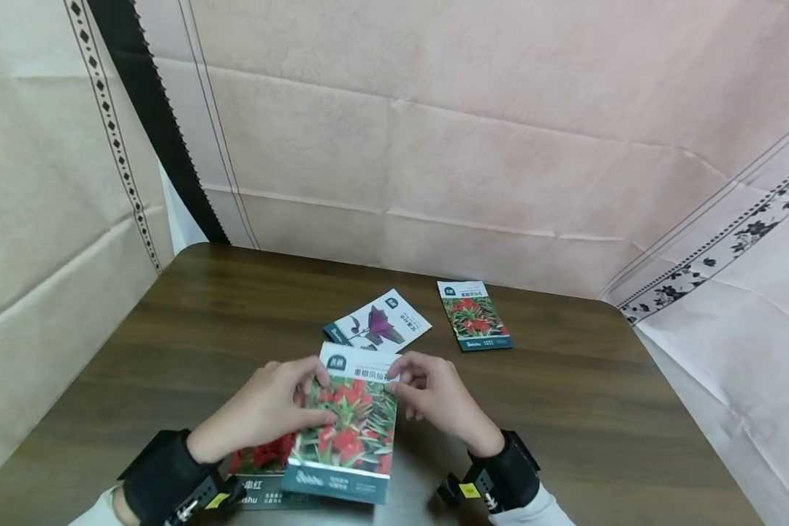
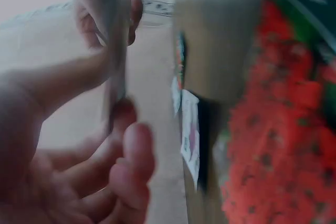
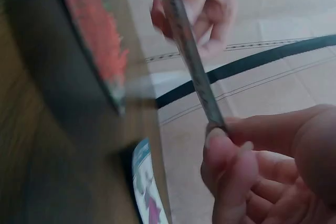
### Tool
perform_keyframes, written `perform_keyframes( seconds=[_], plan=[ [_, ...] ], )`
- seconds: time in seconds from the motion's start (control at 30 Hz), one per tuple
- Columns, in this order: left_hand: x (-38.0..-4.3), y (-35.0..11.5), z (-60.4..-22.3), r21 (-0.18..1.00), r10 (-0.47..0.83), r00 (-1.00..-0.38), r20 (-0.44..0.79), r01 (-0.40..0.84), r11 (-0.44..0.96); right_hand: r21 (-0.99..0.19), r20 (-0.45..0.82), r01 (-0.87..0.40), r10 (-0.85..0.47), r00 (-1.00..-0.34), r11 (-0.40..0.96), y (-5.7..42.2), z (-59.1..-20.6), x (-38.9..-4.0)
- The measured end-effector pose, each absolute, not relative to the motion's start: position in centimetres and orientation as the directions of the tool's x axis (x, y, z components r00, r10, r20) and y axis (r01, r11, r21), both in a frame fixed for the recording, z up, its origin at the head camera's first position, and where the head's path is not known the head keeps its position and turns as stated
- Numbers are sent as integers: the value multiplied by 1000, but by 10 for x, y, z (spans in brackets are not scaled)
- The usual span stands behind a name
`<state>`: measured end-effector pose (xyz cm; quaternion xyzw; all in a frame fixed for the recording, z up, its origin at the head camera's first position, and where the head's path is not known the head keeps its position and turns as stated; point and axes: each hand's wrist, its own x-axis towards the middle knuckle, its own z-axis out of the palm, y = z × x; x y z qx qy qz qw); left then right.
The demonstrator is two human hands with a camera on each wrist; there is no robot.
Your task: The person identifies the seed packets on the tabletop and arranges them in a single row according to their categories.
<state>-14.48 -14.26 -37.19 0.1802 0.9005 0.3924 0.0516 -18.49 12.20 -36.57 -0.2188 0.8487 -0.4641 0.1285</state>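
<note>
Both hands hold a seed packet [image 1: 345, 435] with red flowers, a white top and a teal bottom strip, tilted above the table. My left hand [image 1: 263, 405] grips its left side, thumb on the front and fingers behind. At the upper right corner, my right hand [image 1: 437, 394] pinches it between thumb and fingers. In the right wrist view the held packet [image 3: 191, 56] appears edge-on. Partly hidden beneath it and the left hand lies another red-flowered packet [image 1: 272, 497], seen large in the left wrist view [image 2: 283, 145].
Beyond the hands, a white packet with a purple flower [image 1: 384, 321] lies slanted on the brown table [image 1: 578, 409]. Right of it rests another red-flowered packet [image 1: 475, 318], near the far edge. Pale patterned cloth [image 1: 467, 161] hangs behind the table and at both sides.
</note>
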Motion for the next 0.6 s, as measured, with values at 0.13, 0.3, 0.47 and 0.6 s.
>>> perform_keyframes(
  seconds=[0.13, 0.3, 0.47, 0.6],
  plan=[
    [-136, -141, -380, 696, 432, -902, -7, 306, 649, -817, -75, -265, -548, -833, 513, 124, -372, -184],
    [-136, -141, -385, 675, 438, -899, -9, 318, 666, -800, -133, -258, -579, -804, 542, 122, -383, -187],
    [-137, -140, -389, 639, 434, -901, 0, 334, 693, -785, -139, -264, -575, -806, 560, 118, -395, -190],
    [-138, -140, -394, 613, 449, -893, -27, 340, 713, -783, -151, -251, -565, -811, 569, 118, -403, -193]
  ],
)
